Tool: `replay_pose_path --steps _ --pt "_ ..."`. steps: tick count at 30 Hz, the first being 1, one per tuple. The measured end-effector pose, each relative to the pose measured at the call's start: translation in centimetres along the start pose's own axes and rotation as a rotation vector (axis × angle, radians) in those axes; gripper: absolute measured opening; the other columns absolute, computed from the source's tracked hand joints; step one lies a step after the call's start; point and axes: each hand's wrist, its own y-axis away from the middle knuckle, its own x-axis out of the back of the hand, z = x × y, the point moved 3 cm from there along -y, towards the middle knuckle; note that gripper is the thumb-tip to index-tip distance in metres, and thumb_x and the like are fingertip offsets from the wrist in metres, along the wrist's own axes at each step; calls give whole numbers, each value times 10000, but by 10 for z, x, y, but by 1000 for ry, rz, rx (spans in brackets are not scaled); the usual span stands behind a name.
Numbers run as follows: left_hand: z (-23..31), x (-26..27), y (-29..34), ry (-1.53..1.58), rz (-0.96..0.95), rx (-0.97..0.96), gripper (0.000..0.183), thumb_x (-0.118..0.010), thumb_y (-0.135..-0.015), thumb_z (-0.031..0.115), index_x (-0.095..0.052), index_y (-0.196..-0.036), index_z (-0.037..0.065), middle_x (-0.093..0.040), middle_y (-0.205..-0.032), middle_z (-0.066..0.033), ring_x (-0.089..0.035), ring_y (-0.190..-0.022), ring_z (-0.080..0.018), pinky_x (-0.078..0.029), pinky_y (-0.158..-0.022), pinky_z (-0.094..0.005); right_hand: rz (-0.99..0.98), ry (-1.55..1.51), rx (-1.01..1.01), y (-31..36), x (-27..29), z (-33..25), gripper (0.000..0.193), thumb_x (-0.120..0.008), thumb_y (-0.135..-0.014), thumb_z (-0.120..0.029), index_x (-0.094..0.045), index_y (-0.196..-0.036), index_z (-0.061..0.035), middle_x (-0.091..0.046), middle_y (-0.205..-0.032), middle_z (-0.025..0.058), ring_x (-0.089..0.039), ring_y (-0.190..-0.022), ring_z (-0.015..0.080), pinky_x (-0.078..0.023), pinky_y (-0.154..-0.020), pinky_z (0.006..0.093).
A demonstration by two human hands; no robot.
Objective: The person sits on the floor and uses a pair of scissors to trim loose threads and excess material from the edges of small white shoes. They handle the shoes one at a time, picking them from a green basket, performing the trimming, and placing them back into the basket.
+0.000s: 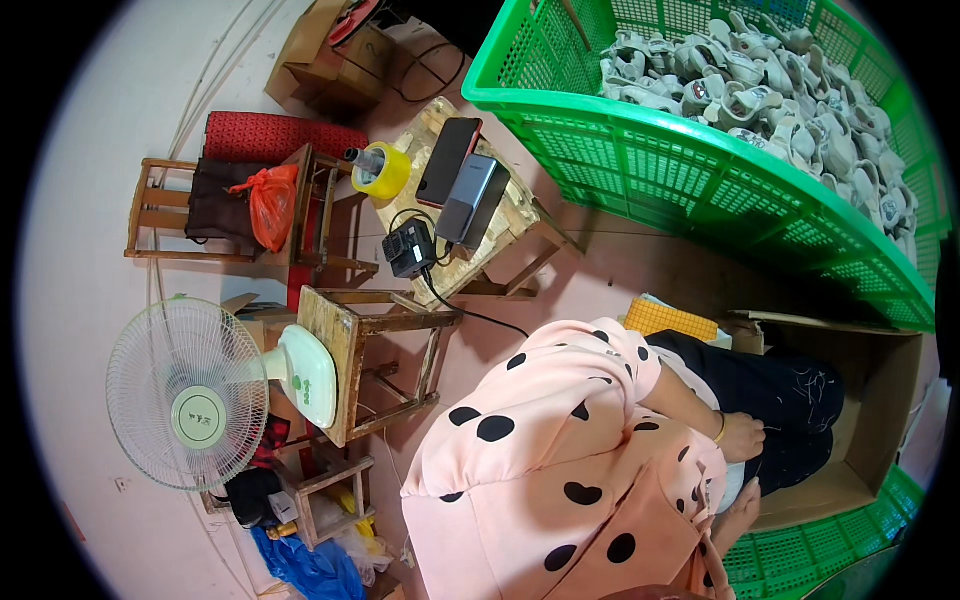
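Note:
My left hand [742, 437], with a yellow band at the wrist, lies over my lap with its fingers curled in against my dark trousers [795, 405]. Close by, my right hand [738, 515] comes out of a pink sleeve with black dots, its fingers bunched together and partly hidden. Between the two hands a patch of white material [733, 487] shows; its kind cannot be made out. Whether either hand grips it is too small to tell. An open cardboard box [880, 440] stands beyond my legs.
A large green plastic crate [700, 165] holds a heap of what look like small pale shoes [745, 70]. Two phones [450, 160] and yellow tape [383, 172] lie on a wooden stool [500, 235]. A white fan [190, 395] stands on another stool [340, 360]. A cable [480, 312] trails nearby.

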Motion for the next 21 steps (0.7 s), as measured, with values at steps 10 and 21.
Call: replay_pose_path --steps 10,21 --pt "-2 -4 3 7 21 -23 224 -593 -713 240 -601 -757 21 -589 -784 -115 -566 -770 -269 -504 -617 -366 16 -42 -27 5 -3 7 486 -441 -1022 -394 -484 -834 52 -420 -700 63 -371 -681 155 -378 -631 315" --pt "45 43 -12 267 -423 138 151 -717 -597 148 -676 -739 122 -629 -902 -86 -588 -886 -272 -512 -740 -365 26 442 -68 47 33 -33 315 -538 -945 -335 -567 -821 -47 -563 -668 225 -560 -599 406 -396 -542 469"
